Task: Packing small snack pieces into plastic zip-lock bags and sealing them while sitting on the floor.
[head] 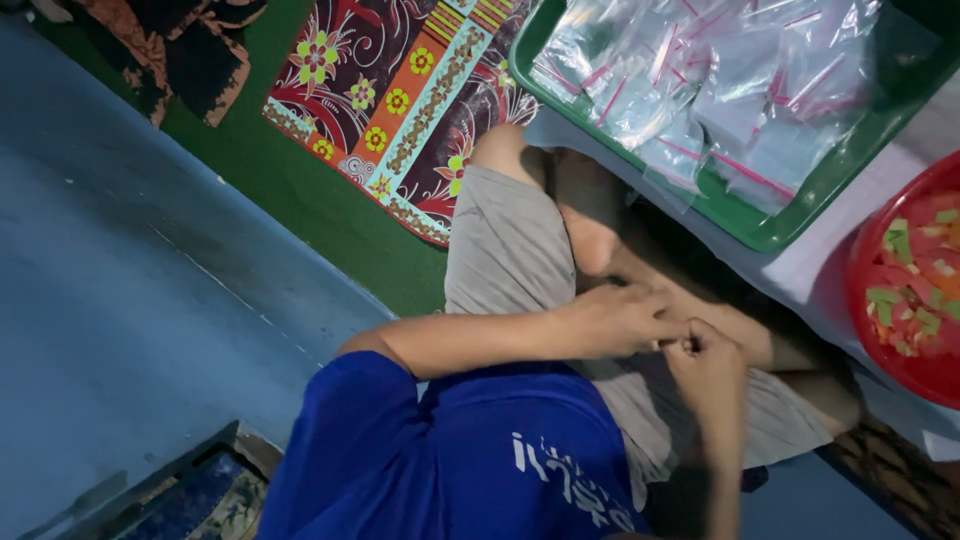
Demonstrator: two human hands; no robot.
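I sit cross-legged on the floor in a blue shirt and grey shorts. My left hand reaches across my lap and my right hand comes up from below. Their fingertips meet over my legs, pinched together on a tiny pale thing that is too small to make out. A green tray heaped with small clear zip bags with pink seal strips lies beyond my knee. A red bowl of small green, red and pale pieces stands beside it at the right edge.
The tray and bowl rest on a pale low surface. A patterned floral cloth lies on green matting. A blue floor fills the left, with a dark patterned mat at the bottom left and a dark cloth at the top left.
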